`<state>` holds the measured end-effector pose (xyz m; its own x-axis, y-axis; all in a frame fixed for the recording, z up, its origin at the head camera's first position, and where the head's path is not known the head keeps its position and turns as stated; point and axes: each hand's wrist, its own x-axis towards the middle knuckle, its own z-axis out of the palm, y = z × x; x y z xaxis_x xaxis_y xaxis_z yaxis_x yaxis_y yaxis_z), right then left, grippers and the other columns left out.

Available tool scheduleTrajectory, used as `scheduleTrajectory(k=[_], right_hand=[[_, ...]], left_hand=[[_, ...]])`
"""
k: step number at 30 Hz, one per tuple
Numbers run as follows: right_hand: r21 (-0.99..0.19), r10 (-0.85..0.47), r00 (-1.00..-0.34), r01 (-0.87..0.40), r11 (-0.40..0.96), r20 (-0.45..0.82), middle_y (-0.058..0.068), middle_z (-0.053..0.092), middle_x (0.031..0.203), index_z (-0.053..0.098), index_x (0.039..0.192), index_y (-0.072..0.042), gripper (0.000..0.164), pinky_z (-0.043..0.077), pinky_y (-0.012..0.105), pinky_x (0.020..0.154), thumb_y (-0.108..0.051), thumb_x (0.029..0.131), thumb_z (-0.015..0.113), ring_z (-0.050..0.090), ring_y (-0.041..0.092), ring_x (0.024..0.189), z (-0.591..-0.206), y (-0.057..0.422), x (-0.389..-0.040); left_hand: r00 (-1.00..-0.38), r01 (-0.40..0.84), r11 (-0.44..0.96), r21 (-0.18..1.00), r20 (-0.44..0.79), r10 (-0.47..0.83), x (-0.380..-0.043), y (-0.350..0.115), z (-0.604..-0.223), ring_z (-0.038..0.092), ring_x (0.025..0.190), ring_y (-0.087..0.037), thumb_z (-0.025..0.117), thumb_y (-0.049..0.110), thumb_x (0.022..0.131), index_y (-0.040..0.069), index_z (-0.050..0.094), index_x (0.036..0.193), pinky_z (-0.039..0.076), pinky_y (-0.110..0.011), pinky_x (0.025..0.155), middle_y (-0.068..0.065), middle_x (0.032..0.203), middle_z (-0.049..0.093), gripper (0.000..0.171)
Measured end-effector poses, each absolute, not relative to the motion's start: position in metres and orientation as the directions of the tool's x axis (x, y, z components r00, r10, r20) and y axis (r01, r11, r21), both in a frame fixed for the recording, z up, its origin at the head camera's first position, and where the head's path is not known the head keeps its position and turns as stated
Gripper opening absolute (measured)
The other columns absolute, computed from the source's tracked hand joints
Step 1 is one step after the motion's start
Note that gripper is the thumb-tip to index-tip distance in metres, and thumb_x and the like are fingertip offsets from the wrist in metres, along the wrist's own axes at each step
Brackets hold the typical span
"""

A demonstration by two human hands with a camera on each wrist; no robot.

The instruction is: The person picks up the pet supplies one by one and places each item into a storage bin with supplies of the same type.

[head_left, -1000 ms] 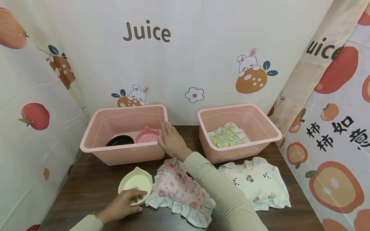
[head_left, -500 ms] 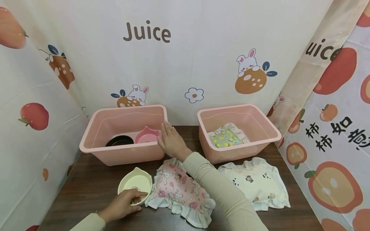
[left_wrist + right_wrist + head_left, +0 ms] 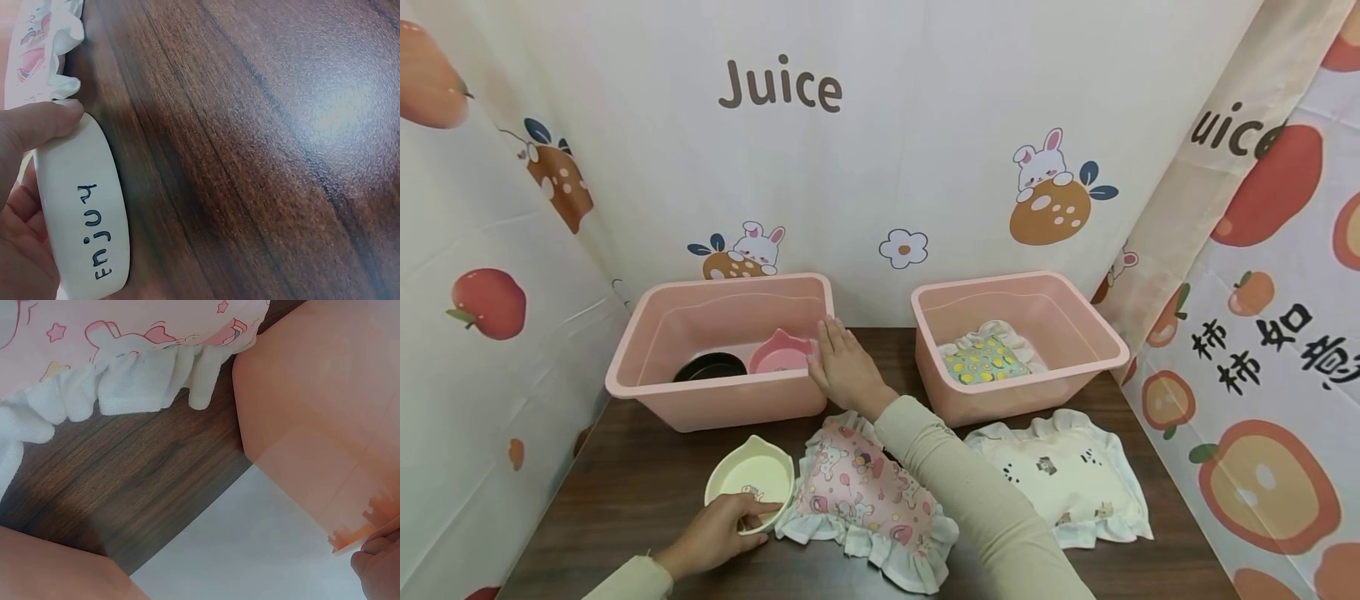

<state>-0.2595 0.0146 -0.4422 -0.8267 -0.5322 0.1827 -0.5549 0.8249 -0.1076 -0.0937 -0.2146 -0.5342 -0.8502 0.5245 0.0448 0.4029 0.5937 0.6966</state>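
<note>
In the head view my left hand (image 3: 726,529) holds a pale yellow, cat-eared bowl (image 3: 752,467) by its near rim, on the table. The left wrist view shows the thumb (image 3: 65,119) on the bowl's outer side (image 3: 87,206), which is printed "Enjoy", with fingers inside. My right hand (image 3: 850,371) grips the right rim of the left pink bin (image 3: 722,408). That bin contains a black round dish (image 3: 711,365) and a pink cat-eared bowl (image 3: 778,354). A pink pillow (image 3: 865,483) with a white ruffle lies between my arms, right beside the yellow bowl.
A second pink bin (image 3: 1015,396) stands to the right, with a lemon-print pillow (image 3: 988,360) inside. In front of it lies a cream ruffled pillow (image 3: 1075,471), partly behind my right sleeve (image 3: 977,500). Printed curtains (image 3: 880,150) hang behind and beside the dark wooden table (image 3: 617,492).
Both hands stay nearly in place, the left one on the yellow bowl and the right one on the bin's rim. The head view has shifted very slightly.
</note>
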Motion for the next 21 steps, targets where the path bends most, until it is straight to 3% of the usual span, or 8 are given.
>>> scheduleTrajectory(k=[9,21], right_hand=[[-0.107,-0.530,-0.831,-0.550,0.828,0.168,0.019,0.015,0.158,0.015,0.151,0.003,0.066,0.014,0.035,0.118,-0.040,0.103,0.025,0.015,0.028,0.146,-0.442,0.014,-0.259],[-0.123,-0.528,-0.832,-0.550,0.826,0.173,0.020,0.017,0.158,0.016,0.151,0.004,0.065,0.015,0.035,0.118,-0.039,0.103,0.026,0.015,0.028,0.146,-0.442,0.014,-0.260]], left_hand=[[-0.835,0.474,0.543,0.693,0.160,0.526,-0.091,-0.217,-0.532,0.050,0.064,0.007,0.079,0.002,0.072,0.009,0.074,0.107,0.048,-0.021,0.058,0.020,0.072,0.058,0.035],[-0.872,0.417,0.447,0.792,0.210,0.441,-0.088,-0.208,-0.516,0.049,0.063,0.006,0.077,0.001,0.075,-0.001,0.074,0.098,0.049,-0.021,0.052,0.014,0.070,0.060,0.024]])
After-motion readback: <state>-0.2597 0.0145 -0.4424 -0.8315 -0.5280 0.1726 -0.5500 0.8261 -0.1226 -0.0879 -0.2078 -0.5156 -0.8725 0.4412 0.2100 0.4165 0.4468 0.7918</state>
